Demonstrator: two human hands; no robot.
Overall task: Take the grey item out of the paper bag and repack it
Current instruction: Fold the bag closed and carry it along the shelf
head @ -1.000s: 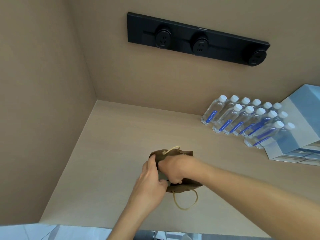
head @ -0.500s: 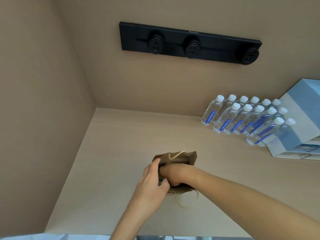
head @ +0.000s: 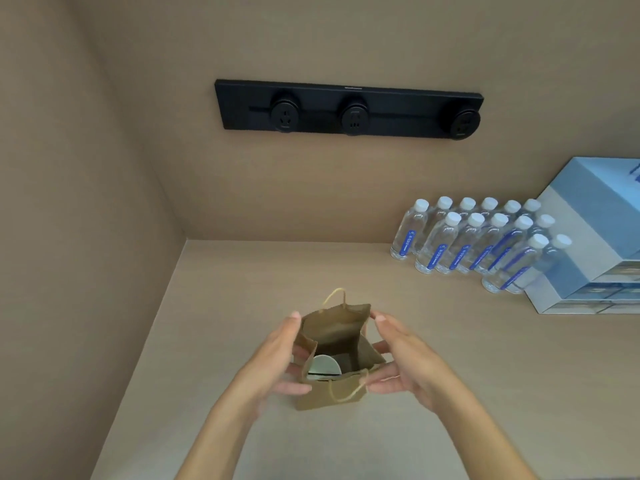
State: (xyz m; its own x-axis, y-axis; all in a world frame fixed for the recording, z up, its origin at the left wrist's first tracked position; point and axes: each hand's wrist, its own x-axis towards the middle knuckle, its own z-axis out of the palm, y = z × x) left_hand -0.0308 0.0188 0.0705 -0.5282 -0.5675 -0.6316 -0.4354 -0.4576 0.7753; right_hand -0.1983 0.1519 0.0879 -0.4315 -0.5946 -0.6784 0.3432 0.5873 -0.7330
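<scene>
A small brown paper bag point(head: 332, 396) with cord handles stands upright on the beige counter point(head: 485, 358), its mouth spread wide. Inside, at the lower left, a pale grey rounded item point(head: 323, 366) with a dark band lies partly hidden by the bag's near wall. My left hand point(head: 277, 358) holds the bag's left side, fingers against its wall. My right hand point(head: 398, 358) holds the right side the same way. Neither hand is inside the bag.
Several water bottles point(head: 478, 237) with white caps stand at the back right, beside stacked blue-and-white boxes point(head: 588, 244). A black socket strip point(head: 346, 109) is mounted on the back wall. A side wall point(head: 69, 237) closes off the left.
My right hand has come out of the bag and both hands now hold its sides, spreading the mouth. The grey item shows inside. The view has tilted upward.
</scene>
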